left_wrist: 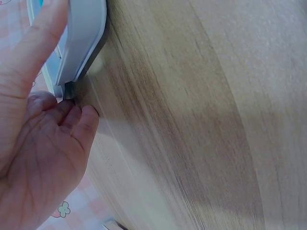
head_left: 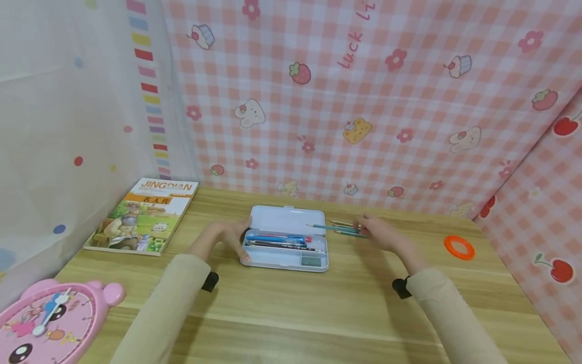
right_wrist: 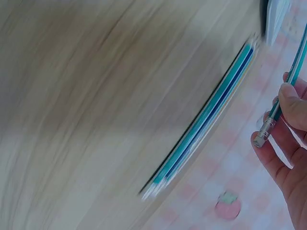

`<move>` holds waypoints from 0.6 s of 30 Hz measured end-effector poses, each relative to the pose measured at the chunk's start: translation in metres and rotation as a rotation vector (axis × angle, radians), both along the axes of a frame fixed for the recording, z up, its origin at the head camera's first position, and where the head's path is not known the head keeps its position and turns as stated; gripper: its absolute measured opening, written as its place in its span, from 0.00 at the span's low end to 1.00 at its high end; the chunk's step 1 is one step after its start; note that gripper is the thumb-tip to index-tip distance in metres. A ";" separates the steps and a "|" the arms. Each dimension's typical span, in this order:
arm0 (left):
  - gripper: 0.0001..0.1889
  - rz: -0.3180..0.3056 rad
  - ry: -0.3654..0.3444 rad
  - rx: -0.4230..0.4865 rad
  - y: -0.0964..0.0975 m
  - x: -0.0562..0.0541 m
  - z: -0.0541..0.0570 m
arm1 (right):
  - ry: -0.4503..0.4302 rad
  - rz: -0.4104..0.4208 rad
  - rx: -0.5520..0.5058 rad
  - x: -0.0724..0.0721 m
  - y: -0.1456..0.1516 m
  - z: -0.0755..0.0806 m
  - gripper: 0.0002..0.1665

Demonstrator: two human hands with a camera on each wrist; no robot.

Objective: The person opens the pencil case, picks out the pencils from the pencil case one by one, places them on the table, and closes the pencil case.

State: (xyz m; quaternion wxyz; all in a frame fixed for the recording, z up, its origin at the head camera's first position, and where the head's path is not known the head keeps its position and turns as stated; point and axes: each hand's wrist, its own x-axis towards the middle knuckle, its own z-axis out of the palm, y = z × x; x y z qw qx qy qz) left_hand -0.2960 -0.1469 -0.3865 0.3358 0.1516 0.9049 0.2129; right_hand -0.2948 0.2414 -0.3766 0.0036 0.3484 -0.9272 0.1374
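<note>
A white pencil case (head_left: pixel 273 260) lies with its lid folded back on the wooden table. Inside are several pens and pencils (head_left: pixel 277 243), and a dark green eraser-like block (head_left: pixel 311 261) fills the small front compartment. My left hand (head_left: pixel 233 240) holds the case's left end, thumb at the front rim and fingers round toward the hinge side. Between thumb and fingers, my right hand (head_left: pixel 381 233) pinches a green pencil (right_wrist: pixel 274 111) near its metal-capped end. Its tip reaches over the lid. Several more pencils (right_wrist: pixel 206 117) lie together on the table beneath that hand.
An orange ring (head_left: pixel 459 247) lies to the right on the table. A book (head_left: pixel 144 215) is at the back left, and a pink clock (head_left: pixel 88 331) stands at the front left. Checked cloth (head_left: pixel 318 116) hangs behind the table.
</note>
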 end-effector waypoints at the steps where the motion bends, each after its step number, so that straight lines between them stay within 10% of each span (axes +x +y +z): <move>1: 0.69 0.001 -0.004 0.003 0.000 0.000 0.000 | 0.004 0.003 -0.003 0.000 0.005 0.001 0.07; 18: 0.66 0.022 0.002 0.001 0.001 0.001 -0.002 | -0.025 -0.178 0.014 0.006 0.052 -0.015 0.09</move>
